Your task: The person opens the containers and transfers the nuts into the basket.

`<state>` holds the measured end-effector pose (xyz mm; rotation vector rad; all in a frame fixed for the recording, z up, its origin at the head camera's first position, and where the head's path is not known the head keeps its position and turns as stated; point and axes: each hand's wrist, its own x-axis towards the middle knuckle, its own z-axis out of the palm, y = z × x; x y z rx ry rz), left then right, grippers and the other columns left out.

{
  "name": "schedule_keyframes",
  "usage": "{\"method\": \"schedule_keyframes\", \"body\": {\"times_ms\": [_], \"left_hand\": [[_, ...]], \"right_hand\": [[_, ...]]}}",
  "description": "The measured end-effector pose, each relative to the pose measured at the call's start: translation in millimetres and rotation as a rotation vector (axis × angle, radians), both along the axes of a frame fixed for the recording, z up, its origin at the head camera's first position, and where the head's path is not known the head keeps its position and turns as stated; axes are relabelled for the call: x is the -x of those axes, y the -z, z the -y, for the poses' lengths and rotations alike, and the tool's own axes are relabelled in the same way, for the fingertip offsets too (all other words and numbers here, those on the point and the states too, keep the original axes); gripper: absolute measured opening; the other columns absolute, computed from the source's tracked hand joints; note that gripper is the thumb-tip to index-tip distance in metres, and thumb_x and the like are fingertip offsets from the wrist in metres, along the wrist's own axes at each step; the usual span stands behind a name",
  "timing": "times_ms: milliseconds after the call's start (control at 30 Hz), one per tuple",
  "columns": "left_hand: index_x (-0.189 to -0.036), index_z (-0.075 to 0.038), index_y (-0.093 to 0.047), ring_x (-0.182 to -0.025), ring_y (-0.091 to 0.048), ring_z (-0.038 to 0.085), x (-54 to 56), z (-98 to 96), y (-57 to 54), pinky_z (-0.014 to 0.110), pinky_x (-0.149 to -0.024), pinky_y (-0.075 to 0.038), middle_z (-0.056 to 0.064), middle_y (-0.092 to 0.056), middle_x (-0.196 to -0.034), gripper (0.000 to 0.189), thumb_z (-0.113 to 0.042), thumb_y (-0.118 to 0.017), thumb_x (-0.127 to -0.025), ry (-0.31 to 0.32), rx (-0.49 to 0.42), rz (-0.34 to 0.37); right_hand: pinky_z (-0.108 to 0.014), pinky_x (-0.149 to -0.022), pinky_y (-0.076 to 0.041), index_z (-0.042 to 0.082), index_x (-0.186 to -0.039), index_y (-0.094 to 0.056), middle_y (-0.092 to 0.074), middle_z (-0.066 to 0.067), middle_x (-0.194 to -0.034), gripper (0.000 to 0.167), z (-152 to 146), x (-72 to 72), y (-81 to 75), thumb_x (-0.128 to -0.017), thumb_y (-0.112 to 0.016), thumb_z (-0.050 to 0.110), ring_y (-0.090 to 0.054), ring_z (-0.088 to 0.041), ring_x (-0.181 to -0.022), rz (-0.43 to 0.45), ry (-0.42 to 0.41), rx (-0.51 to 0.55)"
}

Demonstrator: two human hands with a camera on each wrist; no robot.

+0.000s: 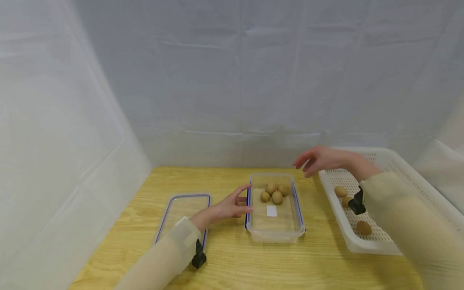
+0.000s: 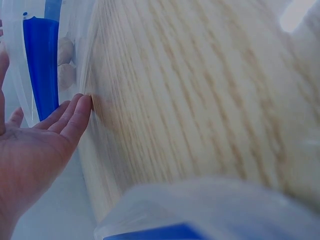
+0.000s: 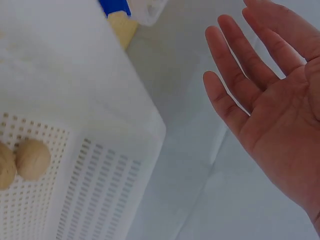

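A clear plastic food container (image 1: 273, 238) with blue side clips stands without its lid on the table. Several walnuts (image 1: 277, 197) lie toward its far end, behind a small white label (image 1: 271, 211). My left hand (image 1: 229, 205) rests against the container's left side, fingers fairly straight, and its fingertips touch the wall in the left wrist view. My right hand (image 1: 319, 160) hovers over the far left corner of the white basket (image 1: 338, 219), its fingers loosely spread around nothing. Inside that basket are a few walnuts (image 3: 33, 159), partly hidden by the right sleeve in the head view.
The clear lid (image 1: 188, 201) with a blue seal lies on the table to the left, under my left forearm. White sheeting (image 1: 232, 100) hangs behind the wooden table (image 1: 232, 257) and along both sides. Black straps with cameras sit on both wrists.
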<state>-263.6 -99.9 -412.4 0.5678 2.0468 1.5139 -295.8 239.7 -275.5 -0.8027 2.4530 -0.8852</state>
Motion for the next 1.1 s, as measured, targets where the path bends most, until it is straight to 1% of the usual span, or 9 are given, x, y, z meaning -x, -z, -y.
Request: {"method": "schedule_keyframes", "body": {"times_ms": [167, 300, 500, 633, 767, 867, 933, 1033, 1100], "left_hand": [[-0.157, -0.018, -0.013, -0.127, -0.045, 0.040, 0.2, 0.6, 0.7, 0.048, -0.091, -0.047, 0.033, -0.029, -0.148, 0.078, -0.015, -0.062, -0.097, 0.002, -0.002, -0.002], [-0.157, -0.019, -0.014, -0.126, -0.046, 0.040, 1.1, 0.6, 1.8, 0.047, -0.090, -0.047, 0.033, -0.029, -0.148, 0.077, -0.015, -0.062, -0.097, 0.000, -0.001, 0.002], [-0.157, -0.018, -0.014, -0.127, -0.045, 0.041, 1.5, -0.4, 2.5, 0.047, -0.090, -0.048, 0.033, -0.030, -0.147, 0.078, -0.016, -0.063, -0.096, -0.008, 0.000, 0.004], [-0.157, -0.021, -0.015, -0.128, -0.044, 0.041, 0.4, -0.4, 1.2, 0.048, -0.092, -0.047, 0.032, -0.031, -0.147, 0.078, -0.017, -0.064, -0.096, -0.017, 0.002, 0.013], [-0.156, -0.025, -0.017, -0.128, -0.045, 0.039, -0.3, -0.2, 0.3, 0.048, -0.093, -0.046, 0.031, -0.031, -0.148, 0.077, -0.018, -0.065, -0.096, -0.023, -0.004, 0.025], [-0.156, -0.025, -0.017, -0.127, -0.046, 0.039, -0.3, 0.3, 0.9, 0.048, -0.092, -0.047, 0.030, -0.032, -0.147, 0.077, -0.019, -0.065, -0.096, -0.021, -0.004, 0.024], [-0.156, -0.026, -0.017, -0.127, -0.046, 0.038, -0.2, 0.6, 1.3, 0.046, -0.091, -0.047, 0.030, -0.033, -0.147, 0.077, -0.019, -0.065, -0.096, -0.018, 0.000, 0.024], [-0.156, -0.026, -0.017, -0.126, -0.047, 0.037, -0.1, 1.0, 1.6, 0.045, -0.089, -0.048, 0.029, -0.033, -0.147, 0.077, -0.020, -0.065, -0.096, -0.016, 0.006, 0.020], [-0.156, -0.026, -0.018, -0.126, -0.047, 0.036, 0.0, 1.2, 1.7, 0.044, -0.089, -0.048, 0.029, -0.033, -0.148, 0.077, -0.020, -0.065, -0.096, -0.018, 0.006, 0.022]], "right_hand": [[-0.038, -0.087, -0.050, -0.002, -0.129, -0.058, -0.059, -0.019, -0.125, 0.043, 23.0, 4.4, 8.8, -0.089, -0.070, 0.010, -0.056, -0.036, -0.114, 0.016, -0.021, -0.021], [-0.038, -0.085, -0.051, -0.004, -0.129, -0.058, -0.059, -0.021, -0.124, 0.042, 41.7, 8.2, 18.8, -0.089, -0.069, 0.003, -0.059, -0.034, -0.110, 0.025, -0.043, -0.024], [-0.036, -0.085, -0.051, -0.003, -0.129, -0.058, -0.061, -0.022, -0.122, 0.044, 66.1, 12.8, 33.7, -0.087, -0.069, 0.001, -0.061, -0.032, -0.107, 0.010, -0.088, -0.061], [-0.037, -0.086, -0.050, -0.005, -0.128, -0.058, -0.063, -0.023, -0.119, 0.047, 78.6, 15.1, 44.4, -0.084, -0.071, 0.001, -0.060, -0.034, -0.109, 0.001, -0.118, -0.072], [-0.041, -0.095, -0.045, -0.004, -0.128, -0.058, -0.062, -0.020, -0.121, 0.048, 88.6, 15.6, 56.5, -0.083, -0.073, 0.003, -0.056, -0.034, -0.114, 0.010, -0.093, -0.100], [-0.045, -0.100, -0.040, -0.001, -0.127, -0.060, -0.062, -0.015, -0.123, 0.048, 95.1, 13.9, 64.4, -0.082, -0.074, 0.006, -0.053, -0.033, -0.118, 0.016, -0.052, -0.129], [-0.047, -0.102, -0.038, 0.001, -0.126, -0.061, -0.062, -0.014, -0.124, 0.048, 98.6, 12.8, 69.4, -0.081, -0.076, 0.008, -0.052, -0.032, -0.119, 0.007, -0.042, -0.143], [-0.047, -0.101, -0.038, 0.003, -0.126, -0.062, -0.062, -0.010, -0.123, 0.049, 102.2, 10.6, 75.7, -0.080, -0.077, 0.009, -0.052, -0.028, -0.117, -0.012, -0.028, -0.171], [-0.046, -0.100, -0.039, 0.001, -0.127, -0.061, -0.062, -0.011, -0.122, 0.050, 103.9, 9.8, 79.2, -0.080, -0.076, 0.007, -0.053, -0.028, -0.115, -0.017, -0.028, -0.166]]}}
